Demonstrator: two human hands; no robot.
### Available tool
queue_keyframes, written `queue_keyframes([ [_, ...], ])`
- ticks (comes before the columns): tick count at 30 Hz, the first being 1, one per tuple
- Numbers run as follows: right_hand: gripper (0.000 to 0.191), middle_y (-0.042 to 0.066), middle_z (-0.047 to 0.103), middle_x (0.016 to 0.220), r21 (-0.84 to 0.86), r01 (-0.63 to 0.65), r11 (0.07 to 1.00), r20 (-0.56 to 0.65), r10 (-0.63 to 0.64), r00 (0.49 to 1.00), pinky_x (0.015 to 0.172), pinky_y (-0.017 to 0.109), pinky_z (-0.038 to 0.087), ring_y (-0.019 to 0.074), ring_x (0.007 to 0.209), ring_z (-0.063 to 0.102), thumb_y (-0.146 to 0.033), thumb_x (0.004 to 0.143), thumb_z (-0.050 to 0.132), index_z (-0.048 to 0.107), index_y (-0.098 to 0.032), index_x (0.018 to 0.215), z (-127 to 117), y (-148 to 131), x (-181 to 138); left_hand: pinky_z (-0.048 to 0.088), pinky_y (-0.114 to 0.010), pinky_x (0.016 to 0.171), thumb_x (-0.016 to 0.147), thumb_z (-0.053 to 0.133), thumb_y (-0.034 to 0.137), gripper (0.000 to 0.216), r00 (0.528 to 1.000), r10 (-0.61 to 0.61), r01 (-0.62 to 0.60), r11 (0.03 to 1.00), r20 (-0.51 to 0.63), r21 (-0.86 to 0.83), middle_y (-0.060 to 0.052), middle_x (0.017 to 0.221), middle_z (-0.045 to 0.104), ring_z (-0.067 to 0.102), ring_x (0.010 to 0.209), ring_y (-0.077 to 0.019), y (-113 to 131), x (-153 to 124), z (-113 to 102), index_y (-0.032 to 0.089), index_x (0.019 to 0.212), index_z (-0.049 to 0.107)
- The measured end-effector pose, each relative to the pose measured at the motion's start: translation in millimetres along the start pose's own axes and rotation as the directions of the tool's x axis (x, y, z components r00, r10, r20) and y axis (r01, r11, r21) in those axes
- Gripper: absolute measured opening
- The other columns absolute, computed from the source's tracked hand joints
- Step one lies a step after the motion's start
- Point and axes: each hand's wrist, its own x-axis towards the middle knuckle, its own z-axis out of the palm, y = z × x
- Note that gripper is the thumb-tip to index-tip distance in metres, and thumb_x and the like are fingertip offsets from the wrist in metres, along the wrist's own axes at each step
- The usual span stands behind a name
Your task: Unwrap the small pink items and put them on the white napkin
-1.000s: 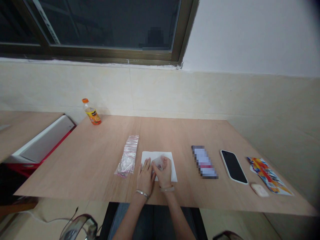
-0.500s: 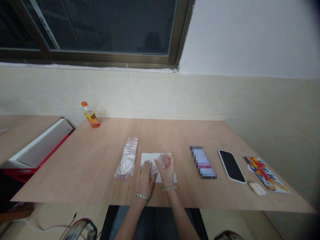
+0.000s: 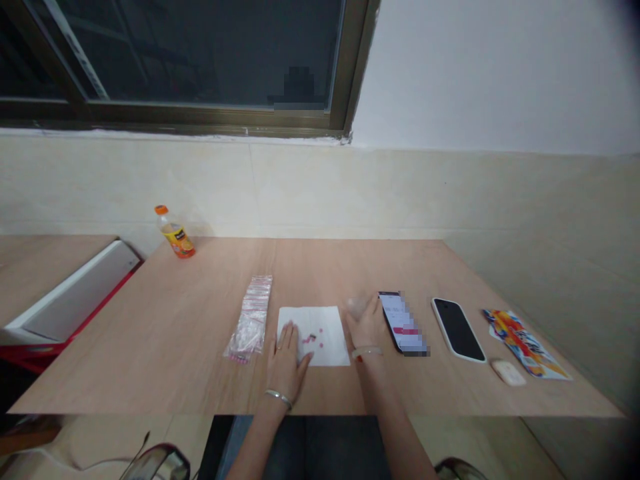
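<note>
My left hand [image 3: 285, 360] lies flat on the left side of a white sheet of paper [image 3: 330, 320], fingers stretched out. Several small pink and dark red pieces [image 3: 313, 339] are scattered in the middle of the sheet, right of that hand. My right hand [image 3: 365, 327] is off the paper, between it and a lit phone [image 3: 395, 317]. Its fingers are closed on a see-through piece that looks like a small clear plastic bag [image 3: 356, 307], blurred by motion. To the left of the paper lies a stack of clear zip bags [image 3: 250, 320].
An orange drink bottle [image 3: 177, 240] stands at the back left. On the right lie a white-cased phone [image 3: 459, 330], a small white case [image 3: 509, 372] and a colourful packet [image 3: 525, 343]. The table's front edge [image 3: 165, 413] runs close to my body.
My right hand has moved right, off the paper, with the clear bag. The pink pieces on the sheet now show plainly. My left hand stays on the paper. The view has shifted slightly.
</note>
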Motion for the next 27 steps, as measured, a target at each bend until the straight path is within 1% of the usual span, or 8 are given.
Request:
queue_keyframes([
  [4, 0.062, 0.014, 0.022, 0.147, -0.168, 0.135, 0.976, 0.178, -0.105, 0.978, 0.108, 0.042, 0.018, 0.0246, 0.136, 0.014, -0.041, 0.089, 0.027, 0.02, -0.008, 0.141, 2.3, -1.2, -8.6, 0.024, -0.047, 0.109, 0.086, 0.042, 0.038, 0.055, 1.0, 0.022, -0.022, 0.999, 0.022, 0.025, -0.014, 0.141, 0.036, 0.029, 0.133, -0.0243, 0.5, 0.5, -2.0, 0.009, 0.132, 0.039],
  [8, 0.06, 0.012, 0.025, 0.146, -0.202, 0.152, 0.967, 0.346, -0.074, 0.935, 0.109, 0.042, 0.013, 0.0223, 0.136, 0.014, -0.04, 0.09, 0.018, 0.025, -0.008, 0.141, 20.0, 7.8, -17.4, 0.024, -0.047, 0.109, 0.086, 0.042, 0.037, 0.055, 0.999, 0.036, -0.036, 0.999, 0.02, 0.026, -0.014, 0.141, 0.036, 0.03, 0.133, -0.0242, -0.7, -0.4, 0.2, 0.01, 0.134, 0.037],
  [12, 0.066, 0.015, 0.028, 0.145, -0.125, 0.154, 0.98, 0.289, -0.112, 0.951, 0.108, 0.046, 0.012, 0.0256, 0.136, 0.015, -0.051, 0.088, 0.026, 0.033, -0.008, 0.137, 35.7, 20.7, -21.0, 0.029, -0.048, 0.106, 0.086, 0.042, 0.037, 0.052, 0.997, 0.079, -0.08, 0.996, -0.022, -0.032, -0.014, 0.139, 0.04, 0.033, 0.131, -0.0254, -6.4, -1.2, 2.1, 0.012, 0.131, 0.041],
  [15, 0.068, 0.016, 0.031, 0.143, -0.074, 0.151, 0.986, 0.244, -0.129, 0.961, 0.108, 0.047, 0.013, 0.0266, 0.135, 0.018, -0.055, 0.086, 0.03, 0.035, -0.01, 0.136, 38.6, 24.1, -21.7, 0.035, -0.043, 0.102, 0.088, 0.038, 0.035, 0.043, 0.991, 0.07, -0.081, 0.992, -0.115, -0.095, -0.011, 0.136, 0.045, 0.039, 0.127, -0.0238, -14.6, 0.1, -6.1, 0.017, 0.126, 0.047],
  [17, 0.066, 0.016, 0.032, 0.143, -0.062, 0.143, 0.988, 0.242, -0.124, 0.962, 0.108, 0.047, 0.012, 0.0261, 0.135, 0.018, -0.054, 0.086, 0.031, 0.036, -0.01, 0.136, 36.8, 23.2, -21.8, 0.038, -0.041, 0.1, 0.089, 0.036, 0.031, 0.039, 0.979, -0.01, -0.015, 0.993, -0.205, -0.12, -0.01, 0.134, 0.047, 0.042, 0.124, -0.0231, -22.6, 2.1, -16.9, 0.019, 0.124, 0.049],
  [20, 0.062, 0.016, 0.03, 0.144, -0.05, 0.125, 0.991, 0.262, -0.107, 0.959, 0.108, 0.048, 0.012, 0.0254, 0.136, 0.017, -0.047, 0.088, 0.03, 0.035, -0.01, 0.137, 30.1, 19.8, -20.3, 0.036, -0.044, 0.098, 0.088, 0.039, 0.035, 0.045, 0.917, -0.238, 0.213, 0.97, -0.319, -0.113, -0.015, 0.132, 0.047, 0.043, 0.122, -0.0274, -38.1, 4.9, -34.3, 0.015, 0.127, 0.044],
  [23, 0.056, 0.013, 0.025, 0.146, 0.012, 0.124, 0.992, 0.255, -0.123, 0.959, 0.109, 0.047, 0.014, 0.0231, 0.137, 0.012, -0.035, 0.088, 0.027, 0.029, -0.012, 0.139, 19.2, 16.3, -16.7, 0.034, -0.049, 0.096, 0.08, 0.049, 0.047, 0.064, 0.856, -0.427, 0.417, 0.904, -0.293, -0.097, -0.019, 0.132, 0.046, 0.042, 0.121, -0.033, -55.2, 4.8, -43.5, 0.011, 0.131, 0.036],
  [27, 0.055, 0.009, 0.031, 0.144, 0.118, 0.118, 0.986, 0.165, -0.137, 0.977, 0.109, 0.048, 0.013, 0.0215, 0.137, 0.013, -0.026, 0.084, 0.028, 0.032, -0.014, 0.138, -0.7, 9.3, -15.0, 0.029, -0.048, 0.098, 0.074, 0.057, 0.041, 0.067, 0.859, -0.456, 0.446, 0.89, -0.234, -0.097, -0.016, 0.124, 0.054, 0.048, 0.116, -0.0303, -72.3, 1.6, -42.5, 0.013, 0.131, 0.035],
])
